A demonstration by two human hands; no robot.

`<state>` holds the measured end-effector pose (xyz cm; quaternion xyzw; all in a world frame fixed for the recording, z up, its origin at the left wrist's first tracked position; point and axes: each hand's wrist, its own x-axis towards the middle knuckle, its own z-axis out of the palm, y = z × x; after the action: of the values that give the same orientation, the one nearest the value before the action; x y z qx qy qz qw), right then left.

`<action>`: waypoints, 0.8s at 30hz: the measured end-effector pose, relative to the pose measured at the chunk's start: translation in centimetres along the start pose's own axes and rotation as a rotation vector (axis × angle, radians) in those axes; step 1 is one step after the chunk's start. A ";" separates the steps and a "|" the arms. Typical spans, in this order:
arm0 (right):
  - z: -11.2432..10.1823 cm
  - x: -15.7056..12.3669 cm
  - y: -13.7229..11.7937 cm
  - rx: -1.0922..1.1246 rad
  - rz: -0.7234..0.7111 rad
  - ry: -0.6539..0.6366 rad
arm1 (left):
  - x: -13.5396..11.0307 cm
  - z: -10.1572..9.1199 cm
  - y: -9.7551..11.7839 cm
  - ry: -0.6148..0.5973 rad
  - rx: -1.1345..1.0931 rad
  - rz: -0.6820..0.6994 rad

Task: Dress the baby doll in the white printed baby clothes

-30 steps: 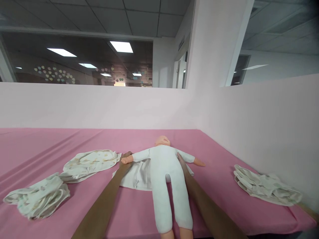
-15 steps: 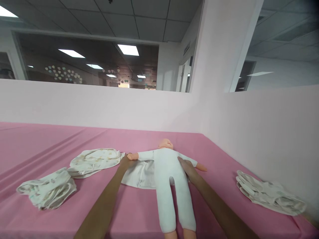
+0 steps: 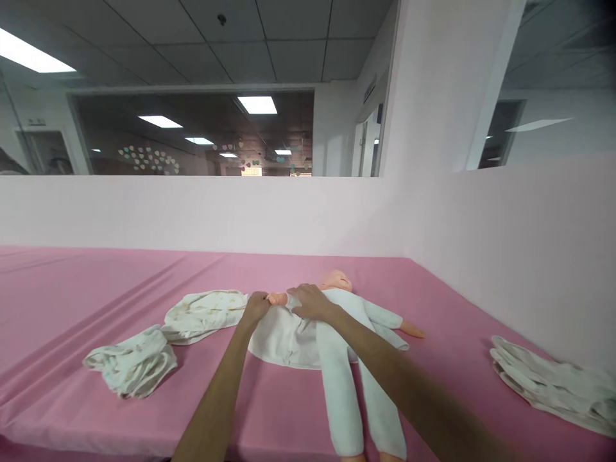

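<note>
A baby doll (image 3: 339, 378) with a white cloth body lies on its back, partly on a spread white garment (image 3: 283, 340). My left hand (image 3: 256, 308) is closed at the doll's small hand, on the left. Whether it also grips the garment's sleeve I cannot tell. My right hand (image 3: 312, 303) reaches across the doll's chest, its fingers bent over the doll's arm on that same side. The other doll arm stretches out to the right, untouched. My right forearm hides part of the doll's torso and one leg.
A pink sheet (image 3: 283, 410) covers the surface. To the left lie a patterned white cloth (image 3: 206, 314) and a crumpled patterned cloth (image 3: 135, 362). Folded cloth (image 3: 553, 385) lies at the right. White walls (image 3: 240, 212) with windows stand behind and at the right.
My right hand has moved left from the doll's side, across its chest to the arm near my left hand. The left hand stays by the doll's hand. The view has shifted left.
</note>
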<state>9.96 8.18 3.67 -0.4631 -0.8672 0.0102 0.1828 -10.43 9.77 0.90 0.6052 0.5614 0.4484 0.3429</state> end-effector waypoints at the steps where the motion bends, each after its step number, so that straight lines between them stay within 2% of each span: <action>1: 0.4 0.4 0.0 -0.007 -0.010 -0.026 | -0.2 -0.4 0.3 0.020 -0.012 -0.009; 4: 1.4 0.7 0.2 -0.022 -0.006 -0.046 | -0.6 -1.7 1.5 0.065 -0.073 -0.040; 7: 1.6 0.4 0.3 -0.031 0.015 -0.027 | -1.0 -2.1 3.1 0.070 -0.169 -0.060; 12: 1.3 0.3 -0.1 -0.033 0.091 0.011 | -2.1 -0.5 6.6 0.096 -0.295 -0.010; 16: 1.0 0.1 -0.3 -0.029 0.164 0.091 | -2.4 0.5 8.9 0.129 -0.328 0.036; 19: 0.8 -0.3 -0.4 -0.032 0.111 0.120 | -2.3 0.6 9.9 0.127 -0.323 0.050; 24: 0.7 -0.3 -0.3 -0.060 -0.027 0.072 | -2.0 0.6 10.9 0.115 -0.279 0.094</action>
<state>9.64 7.83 2.96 -0.4567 -0.8662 -0.0346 0.2000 -5.72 6.34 10.32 0.5507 0.4834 0.5715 0.3694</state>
